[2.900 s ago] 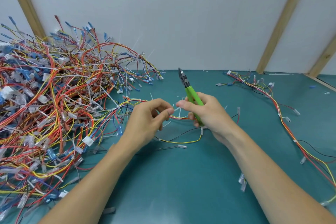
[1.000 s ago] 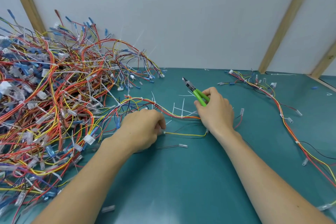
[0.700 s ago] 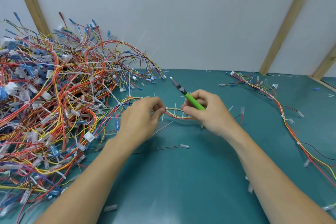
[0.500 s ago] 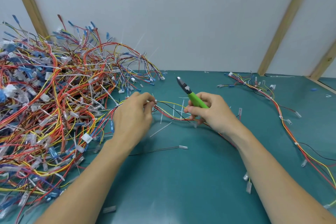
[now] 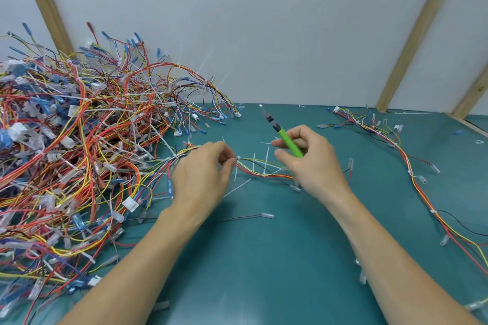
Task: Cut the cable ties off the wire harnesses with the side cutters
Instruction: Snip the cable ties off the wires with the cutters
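Big pile of tied wire harnesses [image 5: 79,155] fills the counter's [image 5: 264,258] left side, most of the job left, by my read. One long harness [image 5: 412,174] lies apart at right, prob. done. Between my hands, the current harness [image 5: 261,170] w/ white cable ties [image 5: 266,159] on it, uncut. My left hand [image 5: 203,179] pinches its wires; my right hand [image 5: 311,163] grips the green side cutters [image 5: 286,137], tip up. Clipped tie bits [image 5: 236,187] dot the counter.

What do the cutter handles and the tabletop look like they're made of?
The green-handled side cutters in the right hand: handles look like matte plastic or rubbery sleeves, with a dark metal head. The teal tabletop: smooth and faintly sheeny, probably a rubber or vinyl mat.
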Motion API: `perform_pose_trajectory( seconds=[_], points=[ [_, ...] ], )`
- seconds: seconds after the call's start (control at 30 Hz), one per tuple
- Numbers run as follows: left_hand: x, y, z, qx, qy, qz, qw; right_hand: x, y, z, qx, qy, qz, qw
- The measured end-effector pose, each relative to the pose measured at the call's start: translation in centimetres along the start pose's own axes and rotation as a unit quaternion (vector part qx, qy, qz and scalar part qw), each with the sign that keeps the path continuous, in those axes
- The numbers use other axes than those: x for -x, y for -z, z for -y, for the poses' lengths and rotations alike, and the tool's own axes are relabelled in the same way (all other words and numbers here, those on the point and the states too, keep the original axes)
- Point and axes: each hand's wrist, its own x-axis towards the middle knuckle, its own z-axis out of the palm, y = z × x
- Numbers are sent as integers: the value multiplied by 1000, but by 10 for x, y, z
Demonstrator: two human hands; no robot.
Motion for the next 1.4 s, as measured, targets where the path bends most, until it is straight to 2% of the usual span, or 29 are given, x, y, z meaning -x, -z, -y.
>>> perform_pose_trajectory(
  seconds=[0.1,0.17,0.3,0.37,0.4,0.43,0.47,0.5,0.53,0.57,0.6,0.63,0.67,0.7,0.73,0.77,0.8,0.9,0.97,1.07,1.13,1.17,1.23,1.33,1.4],
  points=[
    [9,-6,-12,49,-59,32,997,8,-15,7,-49,8,60,997],
    [10,-6,-13,94,-87,45,991,11,-22,8,-59,5,74,996],
    [6,6,-20,196,-58,32,978,7,-21,6,-83,-20,40,996],
    [-1,21,-28,317,-15,17,948,3,-17,5,-105,-35,10,994],
    [-6,31,-30,424,21,24,905,1,-16,3,-115,-41,-2,992],
    [-10,42,-32,541,59,44,837,-1,-14,1,-124,-48,-12,991],
    [-15,53,-31,645,95,76,754,-2,-13,-1,-131,-54,-20,990],
    [-18,63,-27,715,118,99,681,-4,-12,-3,-135,-59,-27,989],
    [-21,72,-22,753,130,105,636,-5,-11,-5,-137,-63,-31,988],
    [-25,78,-16,766,134,100,621,-6,-11,-7,-139,-66,-34,988],
    [-28,81,-12,760,128,82,632,-7,-10,-9,-139,-67,-36,987],
    [-30,83,-10,723,113,52,679,-8,-11,-10,-138,-68,-38,987],
    [-30,81,-8,641,89,5,762,-9,-11,-11,-134,-67,-41,988],
    [-30,78,-6,515,53,-51,854,-10,-11,-13,-130,-66,-45,988],
    [-29,71,-5,378,4,-83,922,-11,-12,-14,-125,-64,-52,989],
    [-25,62,-3,266,-35,-83,960,-10,-13,-15,-118,-59,-59,989],
    [-22,55,-3,191,-53,-59,978,-10,-13,-16,-110,-53,-67,990],
    [-18,46,-1,70,-52,27,996,-10,-15,-19,-86,-41,-84,992],
    [-20,51,1,38,-97,75,992,-10,-15,-21,-73,-40,-90,992],
    [-21,60,6,4,-196,207,958,-11,-15,-24,-47,-42,-95,993],
    [-14,61,12,-63,-223,296,927,-11,-15,-27,-27,-47,-94,994],
    [-10,59,17,-98,-228,315,916,-11,-15,-28,-16,-50,-93,994],
    [-6,52,25,-130,-226,290,921,-11,-16,-29,8,-56,-94,994],
    [-14,46,28,-104,-226,204,947,-10,-17,-29,36,-58,-96,993],
    [-19,44,27,-80,-233,179,953,-7,-17,-26,51,-48,-97,993]
  ],
)
